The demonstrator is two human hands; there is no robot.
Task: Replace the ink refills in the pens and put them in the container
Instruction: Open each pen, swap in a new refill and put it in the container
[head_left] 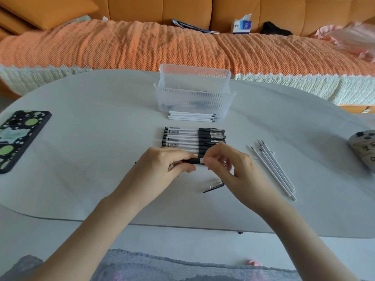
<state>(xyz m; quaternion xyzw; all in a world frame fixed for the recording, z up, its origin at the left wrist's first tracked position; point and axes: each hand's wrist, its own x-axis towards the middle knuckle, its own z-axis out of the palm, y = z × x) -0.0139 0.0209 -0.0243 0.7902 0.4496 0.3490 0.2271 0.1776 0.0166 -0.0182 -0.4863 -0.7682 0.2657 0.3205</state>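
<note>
My left hand (162,165) grips a black-gripped pen (192,161) by its barrel, just above the white table. My right hand (229,165) pinches the pen's tip end between thumb and fingers. A row of several capped pens (192,137) lies just beyond my hands. The clear pen cap (215,184) lies on the table below my right hand. Several white refills (192,116) are stacked in front of the clear ribbed container (194,98), which has pens lying in it. More white refills (274,169) lie at an angle to the right.
A phone in a black and green case (18,138) lies at the table's left edge. A small device (365,147) sits at the right edge. Behind the table (91,118) stands an orange sofa with a tissue box (241,25).
</note>
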